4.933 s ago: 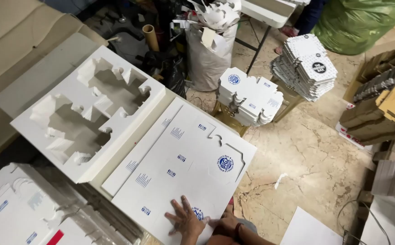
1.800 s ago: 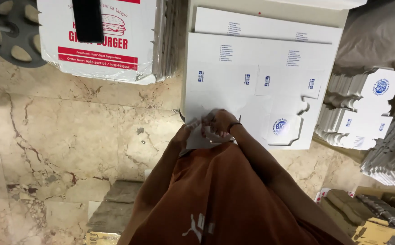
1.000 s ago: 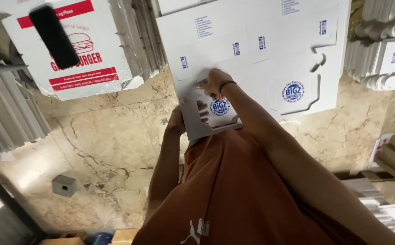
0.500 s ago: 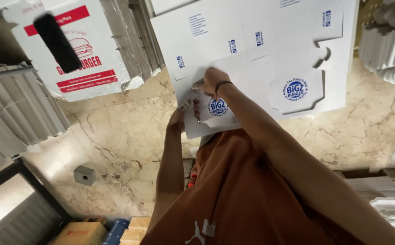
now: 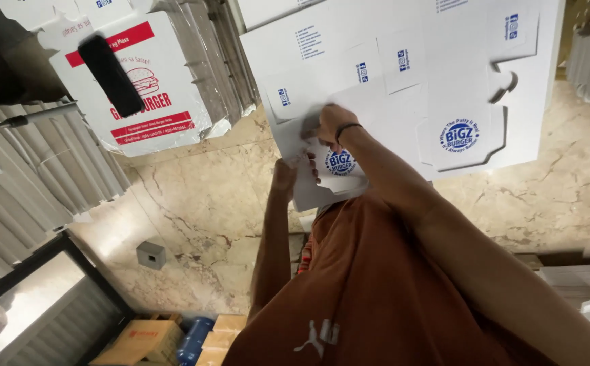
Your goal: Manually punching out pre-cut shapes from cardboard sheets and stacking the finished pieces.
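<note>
Left hand: the left hand (image 5: 287,177) grips the lower left edge of a flat white die-cut cardboard box blank with a round blue emblem (image 5: 329,177), fingers curled onto it.
Right hand: the right hand (image 5: 331,122), a dark band at its wrist, presses down on the blank's upper part, fingers bent and closed over the card.
Box blank: it is held between both hands above the marble floor (image 5: 207,210), overlapping the near edge of a larger white flat sheet of uncut blanks (image 5: 403,41).
Surroundings: a white carton with a red band and burger drawing (image 5: 149,88) stands to the left, a small grey block (image 5: 150,255) lies on the floor, and brown boxes (image 5: 147,337) sit at the bottom.
Change: half a second on, both hands keep their grip; the view has swung slightly, and the blank sits a little higher against the sheet.
</note>
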